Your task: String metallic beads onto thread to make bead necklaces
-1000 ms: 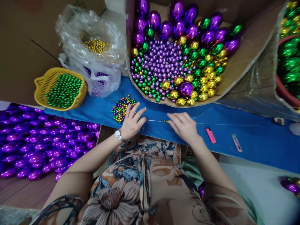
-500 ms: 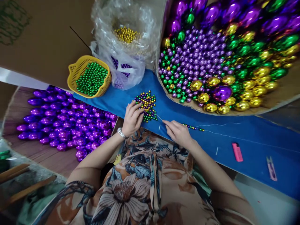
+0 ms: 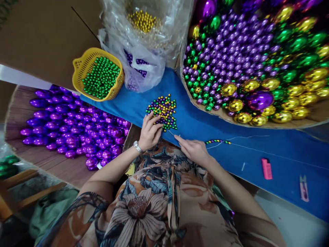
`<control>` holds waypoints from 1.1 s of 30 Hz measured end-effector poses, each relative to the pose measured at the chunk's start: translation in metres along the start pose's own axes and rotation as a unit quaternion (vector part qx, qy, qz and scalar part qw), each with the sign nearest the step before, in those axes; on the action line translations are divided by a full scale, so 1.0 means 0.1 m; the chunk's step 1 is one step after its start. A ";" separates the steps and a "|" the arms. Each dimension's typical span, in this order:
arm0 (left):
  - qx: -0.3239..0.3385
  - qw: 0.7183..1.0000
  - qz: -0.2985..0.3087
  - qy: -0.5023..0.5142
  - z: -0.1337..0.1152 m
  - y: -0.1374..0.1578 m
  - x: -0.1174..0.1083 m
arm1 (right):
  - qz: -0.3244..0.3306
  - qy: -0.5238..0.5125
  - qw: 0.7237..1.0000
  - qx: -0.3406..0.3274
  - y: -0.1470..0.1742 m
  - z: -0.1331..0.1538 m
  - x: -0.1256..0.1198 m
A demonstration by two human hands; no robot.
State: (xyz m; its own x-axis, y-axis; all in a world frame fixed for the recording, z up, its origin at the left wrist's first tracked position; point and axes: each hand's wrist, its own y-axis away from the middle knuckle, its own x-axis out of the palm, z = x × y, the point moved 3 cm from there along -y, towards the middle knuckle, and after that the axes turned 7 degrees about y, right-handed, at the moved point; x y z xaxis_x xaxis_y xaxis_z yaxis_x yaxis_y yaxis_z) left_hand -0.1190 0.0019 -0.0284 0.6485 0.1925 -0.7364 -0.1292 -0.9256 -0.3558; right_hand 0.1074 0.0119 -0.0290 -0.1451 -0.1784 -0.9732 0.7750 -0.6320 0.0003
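Observation:
A small pile of gold, green and purple beads (image 3: 166, 109) lies on the blue cloth (image 3: 190, 118). My left hand (image 3: 150, 132), with a watch on the wrist, rests at the pile's near left edge, its fingers bent and apart. My right hand (image 3: 194, 150) pinches a thin needle (image 3: 171, 132), whose tip points left to the near edge of the beads. Whether a bead sits on the tip is too small to tell. Right of that hand lies a short strung row of beads (image 3: 218, 141) on white thread (image 3: 267, 153).
A yellow basket (image 3: 77, 76) of green beads and a plastic bag (image 3: 154, 77) stand behind. A big carton (image 3: 226, 118) of mixed beads is at right, purple oval beads (image 3: 77, 128) at left. A pink lighter (image 3: 266, 168) and thread snips (image 3: 303, 188) lie on the cloth.
The camera view has shifted. Relative to the pile, both hands have drawn slightly nearer my body, and the needle tip has moved from the pile's right side to its near edge.

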 end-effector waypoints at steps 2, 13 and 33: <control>0.009 1.000 -0.002 -0.004 0.00 0.05 0.00 | 0.012 -0.001 1.000 -0.011 -0.02 0.03 0.01; 0.019 0.999 0.024 -0.012 0.01 0.14 0.06 | 0.029 0.016 0.999 0.001 -0.08 0.10 0.01; 0.023 0.998 0.026 -0.044 -0.07 0.07 0.13 | -0.005 0.043 0.999 0.032 -0.03 0.03 -0.03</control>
State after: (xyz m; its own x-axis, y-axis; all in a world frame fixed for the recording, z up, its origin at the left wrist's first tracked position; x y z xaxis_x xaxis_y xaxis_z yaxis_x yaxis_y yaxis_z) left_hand -0.1066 -0.0038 -0.0365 0.5724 0.1744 -0.8012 -0.1962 -0.9196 -0.3403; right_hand 0.1037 0.0122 -0.0252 -0.0973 -0.1091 -0.9893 0.7331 -0.6802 0.0028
